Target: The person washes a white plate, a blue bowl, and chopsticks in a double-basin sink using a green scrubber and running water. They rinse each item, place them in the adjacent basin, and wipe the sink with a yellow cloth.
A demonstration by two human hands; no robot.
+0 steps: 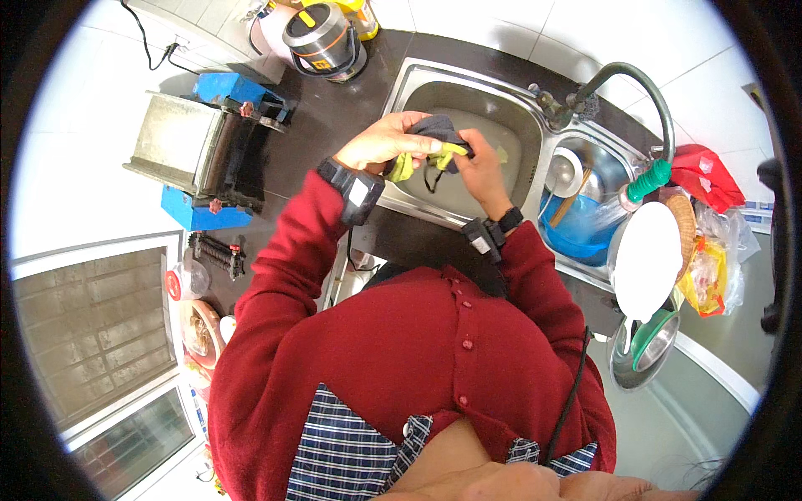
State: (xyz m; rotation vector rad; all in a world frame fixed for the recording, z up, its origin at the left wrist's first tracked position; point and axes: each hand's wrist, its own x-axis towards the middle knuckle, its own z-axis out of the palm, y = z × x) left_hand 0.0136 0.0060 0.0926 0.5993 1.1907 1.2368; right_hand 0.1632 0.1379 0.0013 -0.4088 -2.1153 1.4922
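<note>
Both hands hold a dark grey and yellow-green cloth item [432, 130] over the large basin of a stainless steel sink [462, 220]. My left hand [391, 141] grips its left part, the thumb lying across the top. My right hand [482, 164] pinches its right edge. A thin dark loop dangles from the cloth. Cloudy water [467, 188] stands in the basin below. In the smaller basin at the right, a blue plastic bowl [579, 241] and a white bowl [564, 172] sit under water spraying from a faucet [626, 66] with a green-wrapped hose end.
A hand-cranked type metal roller machine [182, 147] with blue sides stands on the dark counter at left. Behind it is a steel pot with a handle [319, 44]. At right are a white oval object [648, 257], a red bag [708, 178] and a green-rimmed bowl [651, 341].
</note>
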